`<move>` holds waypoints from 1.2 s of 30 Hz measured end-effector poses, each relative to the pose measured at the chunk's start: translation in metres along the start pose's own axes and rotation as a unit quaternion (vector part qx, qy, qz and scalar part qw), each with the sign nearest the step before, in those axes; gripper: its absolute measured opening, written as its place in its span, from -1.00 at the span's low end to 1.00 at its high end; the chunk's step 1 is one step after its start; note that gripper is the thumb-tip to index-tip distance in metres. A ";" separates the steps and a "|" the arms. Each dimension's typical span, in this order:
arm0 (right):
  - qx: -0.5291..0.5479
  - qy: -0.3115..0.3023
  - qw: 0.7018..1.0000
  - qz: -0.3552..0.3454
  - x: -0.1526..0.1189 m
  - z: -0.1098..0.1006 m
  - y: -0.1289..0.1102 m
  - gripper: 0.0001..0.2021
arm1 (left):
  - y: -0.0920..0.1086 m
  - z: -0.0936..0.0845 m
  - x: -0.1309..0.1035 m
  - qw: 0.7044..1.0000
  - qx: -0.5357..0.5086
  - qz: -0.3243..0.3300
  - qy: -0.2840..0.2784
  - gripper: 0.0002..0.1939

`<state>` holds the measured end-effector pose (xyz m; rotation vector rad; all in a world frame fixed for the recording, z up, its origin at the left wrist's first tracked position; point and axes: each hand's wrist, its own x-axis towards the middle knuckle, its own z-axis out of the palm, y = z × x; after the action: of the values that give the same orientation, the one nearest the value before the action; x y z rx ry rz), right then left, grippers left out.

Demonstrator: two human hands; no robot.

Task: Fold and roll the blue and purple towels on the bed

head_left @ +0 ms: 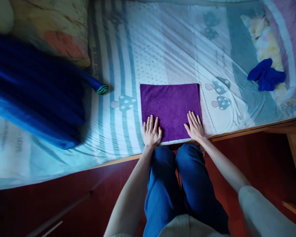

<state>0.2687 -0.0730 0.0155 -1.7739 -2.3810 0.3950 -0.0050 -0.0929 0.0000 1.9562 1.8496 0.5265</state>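
Observation:
A purple towel [171, 107] lies spread flat as a rectangle on the bed, its near side close to the mattress edge. My left hand [152, 131] rests palm down on its near left corner, fingers stretched out. On the near right part of the cloth lies my right hand [194, 126], also palm down with fingers extended. Neither hand grips anything. Whether the towel is folded or a single layer, I cannot tell.
Dark blue fabric [37, 89] is heaped on the left, beside a rolled blue cloth [98, 86] with a green end. A patterned pillow [64, 36] sits behind. Small crumpled blue cloth [267, 75] lies at the right near a pink pillow [292, 33]. The bed's wooden edge [236, 130] borders my knees.

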 end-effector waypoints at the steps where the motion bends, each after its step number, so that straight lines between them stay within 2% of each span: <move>1: 0.001 -0.003 1.000 0.007 -0.017 0.001 0.001 -0.31 | 0.000 0.000 0.000 1.000 -0.001 0.000 0.001 -0.31; 3: 0.003 -0.003 1.000 0.024 -0.039 0.002 0.005 -0.31 | 0.000 -0.001 0.000 1.000 -0.003 0.002 0.000 -0.32; 5: 0.004 0.000 0.999 0.034 -0.044 0.003 0.010 -0.31 | 0.000 -0.001 0.000 1.000 -0.006 0.001 -0.002 -0.32; 11: 0.009 -0.008 1.000 0.028 -0.036 0.004 0.012 -0.29 | 0.000 -0.001 0.001 1.000 -0.013 -0.003 -0.007 -0.32; 16: 0.020 -0.001 1.000 0.022 -0.037 -0.004 0.011 -0.30 | 0.001 0.000 -0.003 1.000 -0.013 -0.005 -0.006 -0.35; 19: 0.032 -0.015 0.999 -0.001 -0.043 -0.014 0.016 -0.31 | -0.008 -0.010 -0.021 0.999 -0.019 0.013 -0.029 -0.36; 24: 0.057 -0.064 0.994 -0.069 -0.068 -0.034 0.037 -0.32 | -0.042 -0.040 -0.064 0.991 -0.031 0.084 -0.103 -0.35; 28: 0.076 -0.062 0.993 -0.067 -0.085 -0.040 0.051 -0.44 | -0.056 -0.053 -0.080 0.992 -0.035 0.073 -0.093 -0.39; 32: 0.096 -0.043 0.993 -0.057 -0.089 -0.042 0.055 -0.53 | -0.048 -0.054 -0.075 0.995 -0.021 0.057 -0.077 -0.48; 36: 0.107 -0.018 0.992 -0.072 -0.085 -0.042 0.058 -0.56 | -0.036 -0.051 -0.063 0.994 -0.002 0.084 -0.076 -0.51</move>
<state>0.3583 -0.1332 0.0417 -1.5056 -2.3692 0.6393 -0.0657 -0.1526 0.0245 2.0985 1.6006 0.4160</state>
